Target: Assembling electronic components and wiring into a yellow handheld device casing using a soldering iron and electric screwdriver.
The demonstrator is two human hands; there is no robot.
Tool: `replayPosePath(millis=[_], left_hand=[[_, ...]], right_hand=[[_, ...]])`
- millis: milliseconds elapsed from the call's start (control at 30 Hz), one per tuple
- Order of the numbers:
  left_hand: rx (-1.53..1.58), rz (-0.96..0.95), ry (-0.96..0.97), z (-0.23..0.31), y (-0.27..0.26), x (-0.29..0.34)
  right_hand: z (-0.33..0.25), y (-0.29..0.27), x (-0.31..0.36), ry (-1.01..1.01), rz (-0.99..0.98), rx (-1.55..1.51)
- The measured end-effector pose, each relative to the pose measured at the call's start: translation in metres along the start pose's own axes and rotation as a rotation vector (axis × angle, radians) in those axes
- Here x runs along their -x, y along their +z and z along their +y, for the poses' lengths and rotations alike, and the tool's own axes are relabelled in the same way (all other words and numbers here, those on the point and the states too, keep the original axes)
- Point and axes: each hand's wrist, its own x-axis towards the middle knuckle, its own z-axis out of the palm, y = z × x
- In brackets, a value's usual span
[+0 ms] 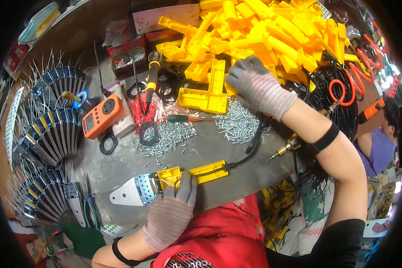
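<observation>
My gloved left hand lies at the table's near edge, its fingers closed over a yellow plastic housing half and steadying it. A perforated metal plate sticks out of the housing's left end. From its right end runs a black cord; a thin wire shows inside the housing. Farther off, my gloved right hand reaches to the front of a heap of yellow shells. Its bent fingers close against a T-shaped yellow shell; some fingertips are hidden.
Loose screws lie in two piles mid-table. A green-handled screwdriver, an orange meter and black gaskets sit leftward, before stacked metal plates. A brass-tipped driver hangs right, near a coiled red hose. Another person sits far right.
</observation>
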Motion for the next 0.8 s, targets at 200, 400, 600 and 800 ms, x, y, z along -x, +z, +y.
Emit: replayPosePath(millis=[200, 400, 600, 800], left_hand=[[0.031, -0.007, -0.023, -0.001, 0.002, -0.001], [0.003, -0.001, -0.011, 0.001, 0.0, 0.004], [-0.013, 0.02, -0.062, 0.005, 0.004, 0.001], [-0.025, 0.044, -0.064, 0.005, 0.007, 0.0]], right_hand=[[0.032, -0.043, 0.031, 0.451, 0.56, -0.248], [0.054, -0.038, 0.088, 0.764, 0.023, -0.257], [0.031, -0.027, 0.08, 0.655, -0.137, 0.034], [-0.019, -0.021, 0.097, 0.686, 0.25, -0.935]])
